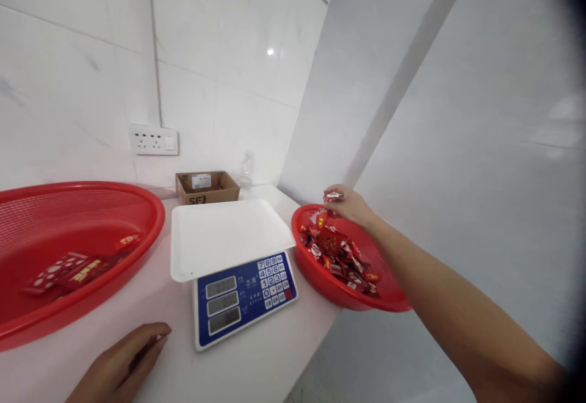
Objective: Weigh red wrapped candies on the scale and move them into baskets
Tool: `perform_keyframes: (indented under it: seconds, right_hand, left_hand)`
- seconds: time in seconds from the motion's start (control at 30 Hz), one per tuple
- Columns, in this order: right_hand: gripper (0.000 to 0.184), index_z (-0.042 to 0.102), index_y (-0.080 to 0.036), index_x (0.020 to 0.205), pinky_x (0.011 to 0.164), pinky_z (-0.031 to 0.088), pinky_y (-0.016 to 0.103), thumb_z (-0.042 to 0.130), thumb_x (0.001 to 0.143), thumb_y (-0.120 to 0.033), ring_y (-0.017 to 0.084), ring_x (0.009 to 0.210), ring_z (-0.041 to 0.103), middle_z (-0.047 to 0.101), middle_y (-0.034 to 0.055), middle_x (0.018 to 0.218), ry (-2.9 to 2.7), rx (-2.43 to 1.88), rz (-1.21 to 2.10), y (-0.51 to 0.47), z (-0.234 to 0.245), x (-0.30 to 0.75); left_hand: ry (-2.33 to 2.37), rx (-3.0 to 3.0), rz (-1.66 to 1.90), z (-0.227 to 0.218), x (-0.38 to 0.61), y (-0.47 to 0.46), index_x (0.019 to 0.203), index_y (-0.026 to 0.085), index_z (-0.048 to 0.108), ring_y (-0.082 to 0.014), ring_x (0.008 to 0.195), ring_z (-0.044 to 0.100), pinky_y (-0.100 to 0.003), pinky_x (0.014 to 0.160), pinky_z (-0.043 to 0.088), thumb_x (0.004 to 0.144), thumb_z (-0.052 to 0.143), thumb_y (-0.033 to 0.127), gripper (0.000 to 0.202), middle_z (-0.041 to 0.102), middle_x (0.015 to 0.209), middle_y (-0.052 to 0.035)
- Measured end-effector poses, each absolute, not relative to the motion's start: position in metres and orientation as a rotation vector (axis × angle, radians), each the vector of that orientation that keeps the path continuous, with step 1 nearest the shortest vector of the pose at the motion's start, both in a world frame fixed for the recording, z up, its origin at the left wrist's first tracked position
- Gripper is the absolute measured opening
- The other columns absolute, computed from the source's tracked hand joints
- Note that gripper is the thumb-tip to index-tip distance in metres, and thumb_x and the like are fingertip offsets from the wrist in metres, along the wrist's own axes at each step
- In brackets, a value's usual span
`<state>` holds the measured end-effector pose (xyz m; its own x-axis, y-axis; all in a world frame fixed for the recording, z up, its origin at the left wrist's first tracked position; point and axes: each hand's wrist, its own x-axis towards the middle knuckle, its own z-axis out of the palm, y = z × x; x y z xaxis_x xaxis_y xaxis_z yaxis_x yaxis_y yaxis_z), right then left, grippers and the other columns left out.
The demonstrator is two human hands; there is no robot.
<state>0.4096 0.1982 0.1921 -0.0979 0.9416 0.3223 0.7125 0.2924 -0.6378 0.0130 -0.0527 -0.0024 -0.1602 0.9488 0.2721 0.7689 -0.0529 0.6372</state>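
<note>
My right hand reaches over the right red plastic basket, its fingers closed on a small red-wrapped packet. Beneath it, a heap of small red packets fills part of that basket. My left hand is low on the white table, loosely closed, thumb and fingertips close together with nothing visible in them. Beyond it stands an electronic weighing scale with a bare white pan, a blue keypad panel and three small displays. The digits are too faint to read surely.
A larger red basket at the left holds several red packets. Behind the scale are an open cardboard box and a clear plastic bottle. A socket plate is on the tiled wall; a grey panel rises at the right.
</note>
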Motion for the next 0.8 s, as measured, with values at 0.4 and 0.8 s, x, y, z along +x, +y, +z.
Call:
perform_keyframes:
  seconds: [0.4,0.8]
  right_hand:
    - [0.028,0.054,-0.021,0.088,0.053,0.054,0.024,0.067,0.065,-0.012,0.008,0.055,0.056,0.058,-0.0034,0.071,-1.625,-1.224,1.232,0.187,0.165,0.247]
    - [0.024,0.057,-0.024,0.094,0.065,0.055,0.028,0.066,0.072,-0.02,0.01,0.067,0.06,0.064,0.0002,0.086,-1.68,-1.169,1.519,0.175,0.17,0.268]
  left_hand:
    - [1.665,1.83,0.985,0.031,0.027,-0.062,0.087,0.024,0.057,-0.0161,0.082,0.061,-0.023,0.074,0.049,0.088,0.039,0.036,0.022,0.064,0.089,-0.0019]
    - [1.638,1.785,0.978,0.033,0.026,-0.06,0.084,0.024,0.057,-0.0146,0.078,0.06,-0.022,0.071,0.048,0.086,0.04,0.033,0.02,0.064,0.085,0.0002]
